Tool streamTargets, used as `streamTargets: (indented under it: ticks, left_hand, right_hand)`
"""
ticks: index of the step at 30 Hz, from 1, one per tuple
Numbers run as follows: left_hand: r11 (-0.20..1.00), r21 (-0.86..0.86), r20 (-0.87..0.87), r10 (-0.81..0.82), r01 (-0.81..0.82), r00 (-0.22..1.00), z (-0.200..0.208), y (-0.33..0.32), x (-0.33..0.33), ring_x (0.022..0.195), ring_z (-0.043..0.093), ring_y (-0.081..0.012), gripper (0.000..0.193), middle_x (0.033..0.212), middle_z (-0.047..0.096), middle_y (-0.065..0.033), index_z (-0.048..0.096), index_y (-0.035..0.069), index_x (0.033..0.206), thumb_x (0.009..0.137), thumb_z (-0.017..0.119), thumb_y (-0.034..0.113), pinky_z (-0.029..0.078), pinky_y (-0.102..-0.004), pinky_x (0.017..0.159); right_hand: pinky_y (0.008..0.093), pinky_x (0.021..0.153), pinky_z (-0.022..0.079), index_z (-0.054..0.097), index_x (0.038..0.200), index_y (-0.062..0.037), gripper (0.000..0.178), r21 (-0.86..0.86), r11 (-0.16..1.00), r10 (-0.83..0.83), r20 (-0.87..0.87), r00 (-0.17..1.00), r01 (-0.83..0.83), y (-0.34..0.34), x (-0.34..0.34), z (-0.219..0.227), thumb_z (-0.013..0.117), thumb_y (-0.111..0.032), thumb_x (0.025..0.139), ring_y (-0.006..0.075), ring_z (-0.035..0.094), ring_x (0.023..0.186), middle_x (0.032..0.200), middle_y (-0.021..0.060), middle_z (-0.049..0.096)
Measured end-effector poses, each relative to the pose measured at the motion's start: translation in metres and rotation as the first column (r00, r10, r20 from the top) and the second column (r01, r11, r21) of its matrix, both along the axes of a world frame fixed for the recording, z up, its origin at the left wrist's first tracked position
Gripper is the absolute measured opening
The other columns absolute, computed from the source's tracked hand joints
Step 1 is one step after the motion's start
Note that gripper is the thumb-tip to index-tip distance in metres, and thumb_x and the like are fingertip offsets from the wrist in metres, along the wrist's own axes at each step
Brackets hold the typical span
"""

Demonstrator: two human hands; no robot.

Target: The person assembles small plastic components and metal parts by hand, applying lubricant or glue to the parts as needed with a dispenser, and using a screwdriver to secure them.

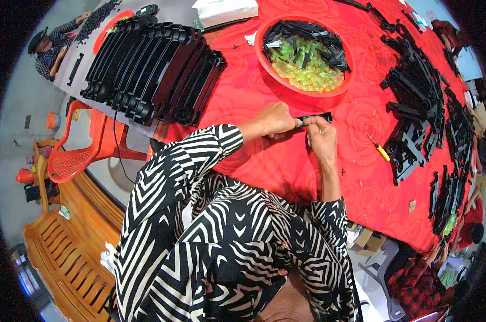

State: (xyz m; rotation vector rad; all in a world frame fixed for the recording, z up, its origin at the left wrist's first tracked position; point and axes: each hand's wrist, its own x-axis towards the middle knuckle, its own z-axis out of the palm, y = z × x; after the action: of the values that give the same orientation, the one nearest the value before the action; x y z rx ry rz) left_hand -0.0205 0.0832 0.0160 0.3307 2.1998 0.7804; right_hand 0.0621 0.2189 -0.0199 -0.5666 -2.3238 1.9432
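Note:
Both of my hands meet over the red patterned tablecloth (253, 155), just in front of a red basin (318, 95). A short black plastic strip (323, 115) lies between them. My left hand (277, 119) is closed, thumb and fingertips on the strip's left part. From the right, my right hand (322, 140) pinches the same strip with its fingertips on top. What lies right under the fingertips is too small to make out. Black plastic strips (299, 29) and many small yellow-green pieces (307, 72) fill the basin.
Long black plastic parts (152, 75) are stacked at the left. More black parts (414, 91) lie heaped at the right, near a yellow-handled screwdriver (381, 151). A red plastic chair (87, 142) and wooden bench (66, 241) stand left. Other people (52, 51) sit around the tables.

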Motion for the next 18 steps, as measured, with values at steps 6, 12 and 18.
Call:
streamTargets:
  ticks: [6, 12, 18]
  left_hand:
    - [1.000, -0.017, 0.020, -0.005, 0.005, 1.000, -0.009, 0.003, -0.004, 0.039, 0.056, -0.0184, 0.049, 0.049, 0.057, -0.0092, 0.059, -0.002, 0.056, 0.081, 0.058, 0.040, 0.048, -0.0314, 0.040]
    - [0.996, -0.053, -0.112, -0.079, 0.074, 0.991, -0.010, -0.003, -0.016, 0.042, 0.057, -0.0196, 0.045, 0.051, 0.058, -0.0085, 0.060, 0.000, 0.055, 0.078, 0.064, 0.039, 0.047, -0.0335, 0.045]
    - [0.990, -0.124, -0.073, -0.081, 0.071, 0.994, 0.008, -0.002, -0.015, 0.042, 0.056, -0.0188, 0.045, 0.049, 0.057, -0.0074, 0.060, 0.003, 0.054, 0.077, 0.063, 0.041, 0.046, -0.0336, 0.045]
  right_hand:
    - [0.0231, 0.042, 0.034, 0.063, 0.087, -0.0002, 0.014, -0.078, 0.995, 0.064, 0.050, 0.997, -0.060, 0.004, 0.005, 0.007, 0.050, -0.003, 0.082, 0.0048, 0.043, 0.047, 0.055, -0.0028, 0.048]
    - [0.0235, 0.037, 0.024, 0.059, 0.090, 0.0014, 0.036, -0.309, 0.939, -0.239, -0.278, 0.930, 0.149, 0.016, 0.002, 0.039, 0.034, -0.025, 0.090, 0.0056, 0.032, 0.039, 0.054, -0.0028, 0.042]
    - [0.0249, 0.035, 0.024, 0.050, 0.087, 0.0050, 0.033, -0.671, 0.739, -0.354, -0.466, 0.811, -0.063, 0.005, -0.037, 0.022, 0.034, -0.023, 0.087, 0.0097, 0.029, 0.035, 0.050, 0.0039, 0.040]
